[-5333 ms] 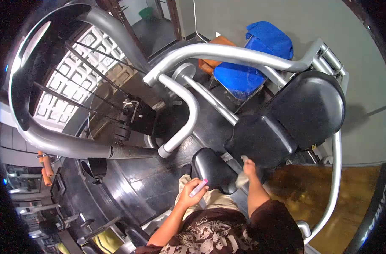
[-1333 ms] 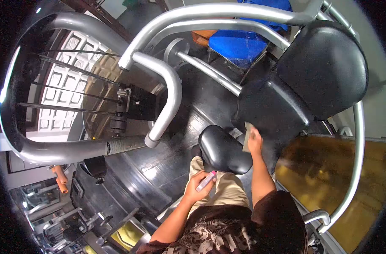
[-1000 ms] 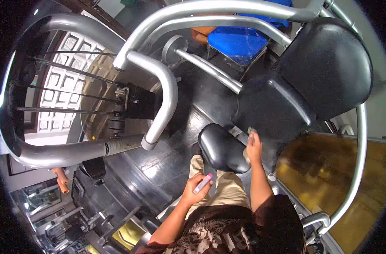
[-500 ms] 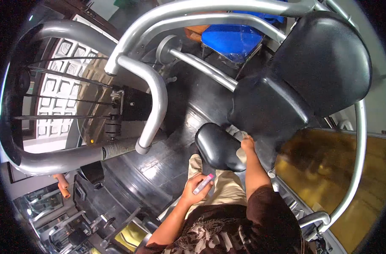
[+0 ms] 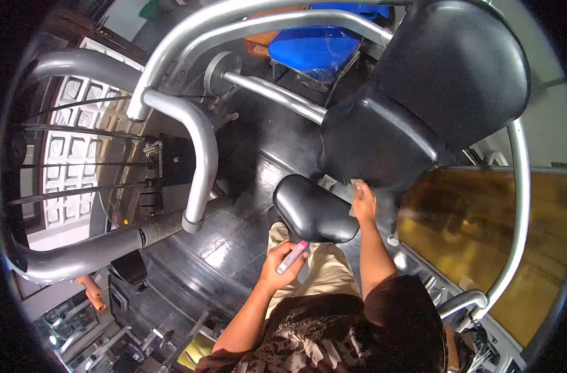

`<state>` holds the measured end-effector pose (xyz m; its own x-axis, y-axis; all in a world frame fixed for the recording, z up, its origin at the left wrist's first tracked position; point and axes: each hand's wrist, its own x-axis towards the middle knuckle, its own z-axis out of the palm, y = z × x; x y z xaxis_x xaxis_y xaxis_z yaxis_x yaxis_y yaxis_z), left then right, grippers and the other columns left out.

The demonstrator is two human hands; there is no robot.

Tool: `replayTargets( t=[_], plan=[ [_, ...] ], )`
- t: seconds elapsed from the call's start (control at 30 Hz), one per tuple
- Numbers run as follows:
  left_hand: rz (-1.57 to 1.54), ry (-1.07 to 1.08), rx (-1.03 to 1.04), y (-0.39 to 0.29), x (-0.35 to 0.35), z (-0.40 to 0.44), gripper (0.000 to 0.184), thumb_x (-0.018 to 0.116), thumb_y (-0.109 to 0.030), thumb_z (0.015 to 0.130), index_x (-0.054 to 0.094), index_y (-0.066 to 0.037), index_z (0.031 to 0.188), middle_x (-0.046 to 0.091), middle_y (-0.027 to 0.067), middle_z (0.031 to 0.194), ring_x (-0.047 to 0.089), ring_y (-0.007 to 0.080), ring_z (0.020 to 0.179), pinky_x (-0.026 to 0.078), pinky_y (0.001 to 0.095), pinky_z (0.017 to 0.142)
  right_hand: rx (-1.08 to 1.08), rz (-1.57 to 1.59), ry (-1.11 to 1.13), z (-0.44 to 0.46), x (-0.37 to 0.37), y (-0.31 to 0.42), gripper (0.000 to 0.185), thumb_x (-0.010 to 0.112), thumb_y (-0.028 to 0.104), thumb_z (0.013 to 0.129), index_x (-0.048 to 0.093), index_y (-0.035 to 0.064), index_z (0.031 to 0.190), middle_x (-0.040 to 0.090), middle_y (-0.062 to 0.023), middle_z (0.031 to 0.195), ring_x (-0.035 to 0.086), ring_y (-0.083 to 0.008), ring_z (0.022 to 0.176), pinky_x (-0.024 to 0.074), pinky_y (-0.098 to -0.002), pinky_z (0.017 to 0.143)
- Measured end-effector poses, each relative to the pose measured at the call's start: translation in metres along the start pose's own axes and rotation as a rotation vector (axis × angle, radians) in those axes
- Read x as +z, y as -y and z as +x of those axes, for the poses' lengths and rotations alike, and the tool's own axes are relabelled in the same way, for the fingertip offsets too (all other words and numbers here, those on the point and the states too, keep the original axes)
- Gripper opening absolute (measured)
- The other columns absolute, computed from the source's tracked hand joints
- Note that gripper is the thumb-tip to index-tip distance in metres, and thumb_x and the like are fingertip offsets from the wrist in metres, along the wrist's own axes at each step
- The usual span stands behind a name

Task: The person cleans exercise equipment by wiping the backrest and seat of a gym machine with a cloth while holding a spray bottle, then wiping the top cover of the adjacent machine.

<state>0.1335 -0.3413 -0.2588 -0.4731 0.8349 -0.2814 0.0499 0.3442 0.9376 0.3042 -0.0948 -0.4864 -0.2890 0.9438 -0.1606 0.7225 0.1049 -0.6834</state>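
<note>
My left hand (image 5: 275,267) is wrapped around a slim, pale translucent bottle with a pink cap (image 5: 292,257), held tilted above my legs. In my right hand (image 5: 365,205) is a crumpled beige cloth (image 5: 354,185), pinched in the fingers at the right edge of a small black padded cushion (image 5: 311,208). Whether the cloth touches the cushion I cannot tell. Just beyond that hand is the black padded seat (image 5: 377,143) of an exercise machine, with its large black backrest (image 5: 464,74) at upper right.
Thick grey tubing (image 5: 202,143) of the machine curves at left and overhead. A blue seat (image 5: 314,50) stands at the back. An amber panel (image 5: 476,230) lies at right beside a curved silver bar (image 5: 521,205). More gym equipment (image 5: 109,342) shows at lower left.
The view has shifted, so the machine sits further left and slightly higher. My right hand with the cloth has moved a little right relative to the small cushion. My left hand keeps the bottle.
</note>
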Motion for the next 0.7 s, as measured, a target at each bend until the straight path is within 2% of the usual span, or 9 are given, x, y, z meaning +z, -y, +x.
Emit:
replayTargets(
  t=[0.1, 0.2, 0.3, 0.33, 0.43, 0.47, 0.57, 0.6, 0.7],
  plan=[
    [0.027, 0.020, 0.023, -0.001, -0.003, -0.002, 0.007, 0.074, -0.006, 0.086, 0.068, -0.002, 0.087, 0.063, 0.0075, 0.079, 0.062, 0.0177, 0.071, 0.047, 0.0314, 0.067, 0.425, -0.252, 0.047, -0.019, 0.033, -0.093, 0.029, 0.056, 0.028, 0.098, 0.068, 0.0137, 0.121, 0.071, -0.0235, 0.115, 0.067, -0.0435, 0.108, 0.0525, -0.0512, 0.093],
    [0.058, 0.055, 0.029, -0.004, -0.003, 0.000, 0.007, 0.074, -0.007, 0.086, 0.068, -0.003, 0.086, 0.063, 0.0076, 0.078, 0.061, 0.0175, 0.070, 0.047, 0.0316, 0.065, 0.657, -0.140, -0.069, -0.033, 0.021, -0.110, 0.034, 0.058, 0.030, 0.095, 0.068, 0.0108, 0.121, 0.071, -0.0244, 0.115, 0.067, -0.0453, 0.106, 0.0527, -0.0513, 0.092],
    [0.041, 0.090, 0.021, -0.009, 0.004, 0.004, 0.006, 0.072, -0.008, 0.086, 0.069, -0.003, 0.087, 0.062, 0.0084, 0.077, 0.061, 0.0189, 0.070, 0.047, 0.0320, 0.065, 0.540, -0.047, -0.276, -0.048, 0.032, -0.132, 0.031, 0.059, 0.025, 0.095, 0.071, 0.0089, 0.118, 0.075, -0.0207, 0.105, 0.073, -0.0347, 0.097, 0.0554, -0.0437, 0.086],
    [0.021, 0.091, 0.019, -0.013, 0.009, 0.006, 0.004, 0.071, -0.008, 0.086, 0.070, -0.004, 0.087, 0.062, 0.0088, 0.077, 0.061, 0.0202, 0.070, 0.047, 0.0323, 0.066, 0.499, 0.101, -0.248, -0.050, 0.051, -0.174, 0.033, 0.058, 0.023, 0.096, 0.069, 0.0058, 0.121, 0.075, -0.0154, 0.097, 0.072, -0.0265, 0.087, 0.0551, -0.0378, 0.078],
    [0.027, 0.092, 0.036, -0.029, 0.019, 0.009, 0.005, 0.070, -0.008, 0.086, 0.071, -0.004, 0.089, 0.064, 0.0096, 0.078, 0.062, 0.0232, 0.071, 0.049, 0.0335, 0.068, 0.664, 0.589, -0.227, -0.064, 0.048, -0.149, 0.031, 0.056, 0.020, 0.096, 0.068, 0.0066, 0.121, 0.072, -0.0101, 0.093, 0.068, -0.0215, 0.082, 0.0533, -0.0331, 0.073],
    [0.039, 0.096, 0.040, -0.032, 0.022, 0.011, 0.005, 0.070, -0.008, 0.086, 0.071, -0.004, 0.090, 0.064, 0.0096, 0.078, 0.062, 0.0235, 0.071, 0.049, 0.0337, 0.068, 0.725, 0.644, -0.244, -0.067, 0.038, -0.126, 0.026, 0.054, 0.022, 0.098, 0.068, 0.0091, 0.116, 0.070, -0.0083, 0.094, 0.068, -0.0223, 0.080, 0.0534, -0.0344, 0.069],
    [0.072, 0.137, 0.083, -0.027, 0.022, 0.013, 0.007, 0.070, -0.008, 0.086, 0.071, -0.004, 0.091, 0.065, 0.0096, 0.079, 0.063, 0.0239, 0.073, 0.050, 0.0341, 0.070, 1.020, 0.925, -0.179, -0.058, -0.010, -0.039, 0.024, 0.054, 0.025, 0.099, 0.068, 0.0102, 0.110, 0.069, -0.0093, 0.099, 0.068, -0.0242, 0.082, 0.0562, -0.0405, 0.067],
    [0.085, 0.155, 0.102, -0.023, 0.020, 0.013, 0.007, 0.070, -0.008, 0.086, 0.071, -0.004, 0.092, 0.065, 0.0095, 0.079, 0.064, 0.0240, 0.073, 0.050, 0.0342, 0.071, 0.978, 0.968, -0.240, -0.054, 0.012, -0.073, 0.023, 0.054, 0.028, 0.099, 0.068, 0.0107, 0.108, 0.069, -0.0090, 0.101, 0.068, -0.0267, 0.085, 0.0595, -0.0485, 0.068],
    [0.073, 0.206, 0.067, -0.018, 0.013, 0.010, 0.007, 0.070, -0.009, 0.087, 0.071, -0.004, 0.092, 0.066, 0.0096, 0.082, 0.065, 0.0241, 0.076, 0.051, 0.0336, 0.073, 1.172, 1.075, -0.147, -0.020, 0.015, -0.066, 0.023, 0.055, 0.027, 0.100, 0.068, 0.0108, 0.109, 0.069, -0.0093, 0.105, 0.068, -0.0282, 0.088, 0.0603, -0.0549, 0.076]
  ],
)
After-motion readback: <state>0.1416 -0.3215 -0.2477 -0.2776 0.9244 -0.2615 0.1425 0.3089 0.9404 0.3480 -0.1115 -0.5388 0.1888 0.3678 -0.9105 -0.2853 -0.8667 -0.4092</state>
